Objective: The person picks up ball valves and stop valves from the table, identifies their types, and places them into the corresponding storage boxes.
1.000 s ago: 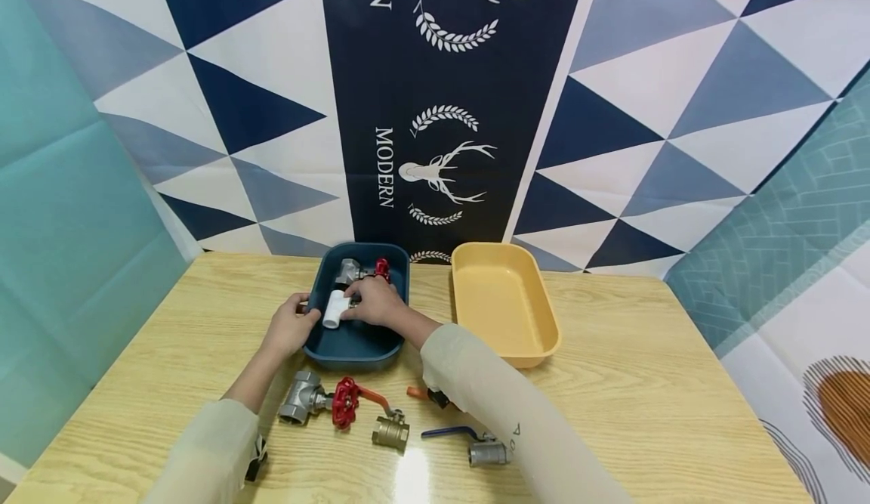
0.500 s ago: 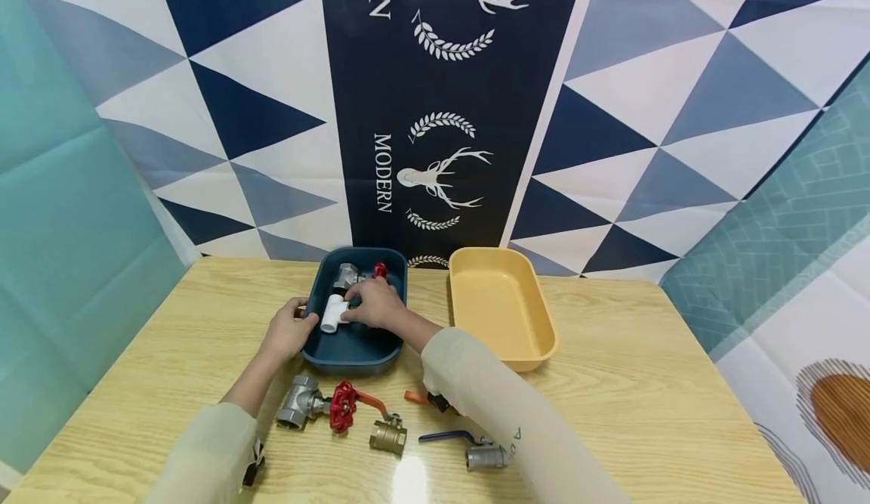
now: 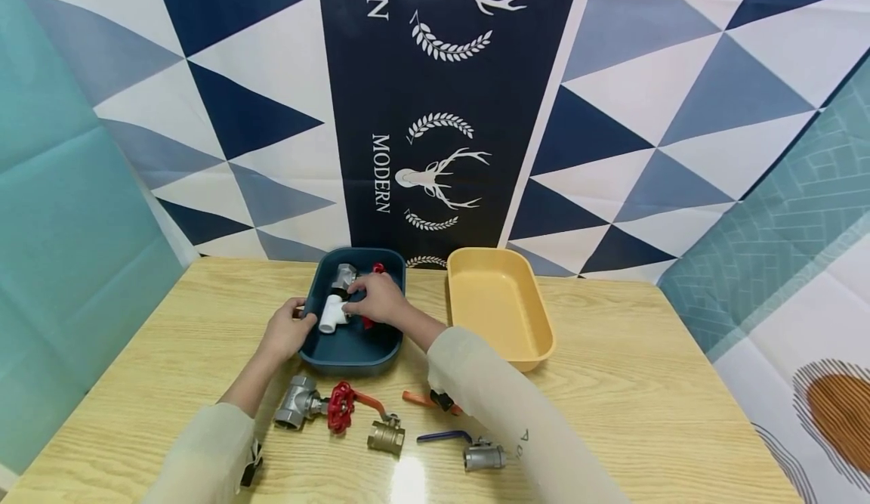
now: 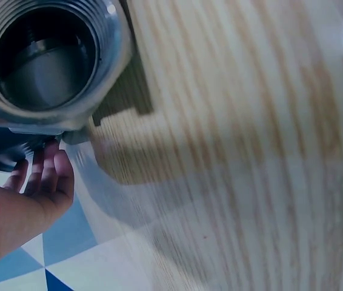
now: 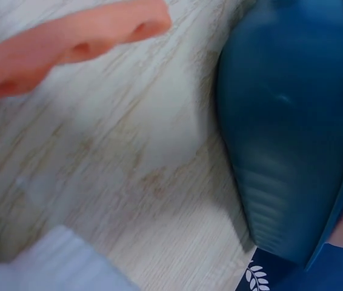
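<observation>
Head view gives me a pale wood-grain surface (image 3: 612, 383) before a wall cloth (image 3: 272, 103) of blue and white triangles. Inside the dark blue bin (image 3: 347, 347), beside a yellow bin (image 3: 501, 307), lies a white T-shaped fitting (image 3: 331, 315). The left hand (image 3: 288, 329) grips the blue rim; the right hand (image 3: 381, 298) reaches to the fitting, but whether it pinches, I cannot tell.

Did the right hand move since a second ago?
Yes, a little: judged against the yellow bin in the head view, the right hand has shifted rightward, toward that bin.
</observation>
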`<control>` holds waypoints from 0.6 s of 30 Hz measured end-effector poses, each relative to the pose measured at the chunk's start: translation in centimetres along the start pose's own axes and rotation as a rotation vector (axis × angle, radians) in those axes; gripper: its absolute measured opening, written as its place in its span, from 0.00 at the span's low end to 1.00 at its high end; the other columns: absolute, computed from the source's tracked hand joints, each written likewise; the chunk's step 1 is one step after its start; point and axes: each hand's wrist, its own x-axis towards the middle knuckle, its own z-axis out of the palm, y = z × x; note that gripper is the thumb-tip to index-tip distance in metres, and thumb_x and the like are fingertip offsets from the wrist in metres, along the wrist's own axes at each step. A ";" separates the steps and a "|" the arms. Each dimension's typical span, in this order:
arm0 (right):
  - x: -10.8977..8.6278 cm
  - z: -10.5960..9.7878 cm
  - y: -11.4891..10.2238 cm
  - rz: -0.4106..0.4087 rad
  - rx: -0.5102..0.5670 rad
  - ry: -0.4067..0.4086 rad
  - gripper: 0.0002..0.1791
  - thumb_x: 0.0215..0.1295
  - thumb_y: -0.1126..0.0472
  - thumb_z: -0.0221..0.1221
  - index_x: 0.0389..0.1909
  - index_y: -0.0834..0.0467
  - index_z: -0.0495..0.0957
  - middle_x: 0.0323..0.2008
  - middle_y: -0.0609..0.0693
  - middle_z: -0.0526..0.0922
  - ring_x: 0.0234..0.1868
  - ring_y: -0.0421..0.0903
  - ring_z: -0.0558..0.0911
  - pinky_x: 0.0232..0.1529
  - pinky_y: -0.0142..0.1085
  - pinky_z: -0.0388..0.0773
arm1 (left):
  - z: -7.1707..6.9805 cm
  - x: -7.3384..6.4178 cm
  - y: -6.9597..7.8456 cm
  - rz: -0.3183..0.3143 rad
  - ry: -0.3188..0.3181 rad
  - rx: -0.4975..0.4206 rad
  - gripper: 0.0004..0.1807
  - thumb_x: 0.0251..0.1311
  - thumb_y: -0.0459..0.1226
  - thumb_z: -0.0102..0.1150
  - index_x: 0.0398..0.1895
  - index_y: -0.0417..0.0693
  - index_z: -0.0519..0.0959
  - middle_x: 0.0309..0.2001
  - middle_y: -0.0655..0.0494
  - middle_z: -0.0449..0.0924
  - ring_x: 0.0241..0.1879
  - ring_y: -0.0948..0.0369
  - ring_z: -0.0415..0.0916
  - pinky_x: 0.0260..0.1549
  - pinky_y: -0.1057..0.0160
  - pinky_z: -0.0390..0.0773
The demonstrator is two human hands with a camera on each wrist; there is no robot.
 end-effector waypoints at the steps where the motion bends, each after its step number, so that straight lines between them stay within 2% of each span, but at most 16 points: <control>1: -0.1 -0.1 0.0 -0.001 0.011 0.002 0.19 0.56 0.48 0.64 0.46 0.52 0.82 0.45 0.46 0.84 0.47 0.42 0.77 0.58 0.35 0.67 | 0.0 0.0 0.0 0.004 0.000 0.001 0.26 0.66 0.38 0.42 0.64 0.34 0.61 0.53 0.34 0.69 0.50 0.44 0.71 0.44 0.51 0.77; 7: -0.7 -0.6 0.2 0.026 0.093 0.002 0.20 0.57 0.48 0.64 0.48 0.53 0.81 0.48 0.49 0.82 0.49 0.43 0.77 0.51 0.33 0.74 | 0.0 -0.2 0.1 -0.002 -0.013 0.008 0.26 0.67 0.38 0.41 0.65 0.33 0.59 0.55 0.33 0.68 0.51 0.43 0.71 0.44 0.51 0.77; 18: -1.7 -1.5 0.4 0.012 0.245 0.028 0.22 0.56 0.51 0.65 0.50 0.56 0.80 0.49 0.52 0.81 0.49 0.46 0.79 0.50 0.36 0.76 | -0.1 -0.1 0.3 0.016 -0.025 0.015 0.26 0.67 0.37 0.42 0.65 0.32 0.58 0.55 0.31 0.68 0.49 0.42 0.72 0.44 0.51 0.78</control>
